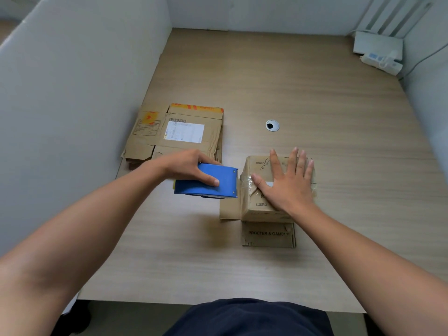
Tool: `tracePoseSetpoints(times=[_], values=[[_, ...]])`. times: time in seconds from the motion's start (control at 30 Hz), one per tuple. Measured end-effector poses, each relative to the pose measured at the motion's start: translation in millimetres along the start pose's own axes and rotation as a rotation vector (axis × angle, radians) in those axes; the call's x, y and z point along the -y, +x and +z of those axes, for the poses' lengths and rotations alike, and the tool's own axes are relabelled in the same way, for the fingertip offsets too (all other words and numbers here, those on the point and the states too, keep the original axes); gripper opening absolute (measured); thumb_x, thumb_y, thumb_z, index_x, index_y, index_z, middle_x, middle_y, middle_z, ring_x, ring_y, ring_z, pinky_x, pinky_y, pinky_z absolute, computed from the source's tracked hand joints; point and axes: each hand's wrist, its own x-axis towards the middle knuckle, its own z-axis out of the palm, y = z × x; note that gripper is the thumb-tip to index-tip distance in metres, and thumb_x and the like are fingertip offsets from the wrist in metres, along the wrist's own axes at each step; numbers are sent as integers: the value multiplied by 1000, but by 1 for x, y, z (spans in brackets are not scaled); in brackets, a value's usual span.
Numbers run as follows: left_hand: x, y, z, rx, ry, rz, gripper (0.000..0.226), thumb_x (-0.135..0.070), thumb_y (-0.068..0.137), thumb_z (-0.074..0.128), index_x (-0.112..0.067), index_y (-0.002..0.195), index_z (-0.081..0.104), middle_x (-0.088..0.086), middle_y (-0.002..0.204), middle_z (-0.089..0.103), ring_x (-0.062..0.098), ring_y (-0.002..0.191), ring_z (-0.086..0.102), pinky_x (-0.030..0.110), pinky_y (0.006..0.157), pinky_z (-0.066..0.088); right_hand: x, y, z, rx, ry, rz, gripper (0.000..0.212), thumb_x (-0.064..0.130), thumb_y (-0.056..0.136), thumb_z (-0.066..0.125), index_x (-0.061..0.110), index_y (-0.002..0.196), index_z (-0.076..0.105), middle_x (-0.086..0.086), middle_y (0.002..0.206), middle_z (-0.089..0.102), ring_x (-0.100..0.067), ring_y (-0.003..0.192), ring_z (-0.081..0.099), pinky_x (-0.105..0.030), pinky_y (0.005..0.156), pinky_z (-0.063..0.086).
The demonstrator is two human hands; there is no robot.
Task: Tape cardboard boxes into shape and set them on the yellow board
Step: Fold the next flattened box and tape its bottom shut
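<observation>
Two hands worked: your left hand held the blue tape tool just beside the box on the table, your right hand lay flat on top, and the tape could have wrinkled if the box slipped.

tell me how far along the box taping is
Done: the small brown cardboard box is folded up, with clear tape across its top seam. In hand: the left hand grips the blue tape dispenser at the box's left edge while the right hand presses flat on top. Remaining: its outer flaps lie open, the flattened cardboard boxes are untaped, and no yellow board is in view.
</observation>
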Motion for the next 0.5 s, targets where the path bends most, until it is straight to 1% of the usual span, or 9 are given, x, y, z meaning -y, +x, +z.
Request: tracePoseSetpoints(times=[0.07, 0.13, 0.2, 0.27, 0.33, 0.43, 0.5], values=[[-8, 3, 4, -32, 73, -26, 55, -68, 75, 78, -52, 126, 65, -20, 100, 71, 5, 87, 68, 26, 77, 56, 0, 0, -1, 2, 7, 1, 95, 91, 81, 3, 38, 160, -10, -24, 165, -16, -39, 151, -25, -57, 121, -16], [-16, 5, 9, -58, 161, -35, 60, -70, 75, 76, -50, 131, 63, -20, 101, 68, 6, 88, 66, 28, 77, 55, 0, -1, -1, 8, 4, 5, 96, 91, 81, 4, 39, 160, -10, -23, 166, -16, -39, 151, -25, -57, 121, -15], [-22, 5, 13, -79, 218, -38, 63, -71, 76, 74, -48, 133, 62, -17, 103, 68, 7, 88, 64, 27, 74, 53, 0, -1, -2, 12, 4, 8, 96, 91, 81, 4, 39, 160, -9, -23, 166, -16, -38, 151, -24, -57, 121, -14], [-24, 2, 14, -103, 255, -39, 67, -71, 76, 74, -46, 137, 60, -13, 108, 67, 8, 89, 62, 27, 72, 50, 1, 0, -3, 15, 3, 12, 96, 92, 81, 5, 39, 160, -8, -23, 166, -15, -38, 152, -24, -57, 121, -14], [-25, -2, 15, -134, 293, -45, 70, -71, 77, 73, -45, 140, 57, -11, 112, 66, 11, 92, 61, 28, 73, 50, 3, -1, -4, 22, 9, 17, 96, 92, 81, 6, 38, 160, -6, -23, 166, -15, -38, 152, -23, -57, 121, -14], [-30, -3, 22, -202, 419, -37, 74, -75, 76, 70, -46, 142, 54, -11, 113, 67, 14, 94, 61, 31, 73, 50, 4, -1, -4, 24, 13, 26, 96, 91, 82, 8, 38, 160, -4, -22, 166, -14, -38, 152, -23, -56, 121, -15], [-37, -3, 25, -227, 476, -31, 74, -76, 77, 68, -47, 143, 52, -11, 114, 67, 14, 94, 60, 30, 71, 46, 4, -1, -5, 22, 8, 29, 96, 91, 81, 8, 38, 161, -3, -22, 166, -13, -38, 152, -22, -56, 121, -15]])
